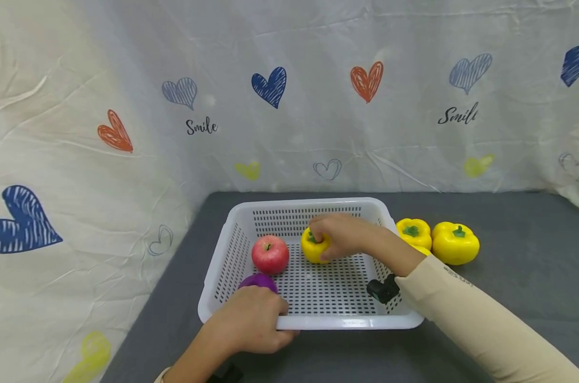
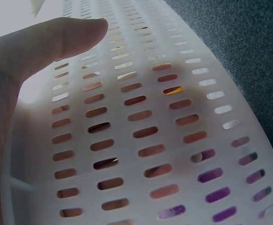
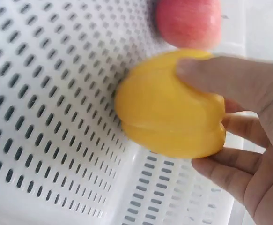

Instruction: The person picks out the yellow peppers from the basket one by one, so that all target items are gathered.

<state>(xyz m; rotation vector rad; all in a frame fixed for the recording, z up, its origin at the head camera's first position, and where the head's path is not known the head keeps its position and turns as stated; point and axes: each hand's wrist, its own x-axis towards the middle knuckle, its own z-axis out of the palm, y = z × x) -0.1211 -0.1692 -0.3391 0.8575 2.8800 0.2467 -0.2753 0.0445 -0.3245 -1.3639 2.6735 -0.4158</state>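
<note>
In the head view, a white perforated plastic basket stands on the dark grey table. My left hand grips its front rim; in the left wrist view the thumb lies along the outside of the slotted wall. Inside the basket, my right hand holds a yellow bell pepper, thumb on one side and fingers on the other in the right wrist view. To the pepper's left sits a red apple. A smooth purple thing is partly hidden behind my left hand.
More yellow bell peppers lie on the table right of the basket, one partly covered by my right forearm. A black wrist camera hangs below my right wrist. Behind the table hangs a pale curtain printed with hearts.
</note>
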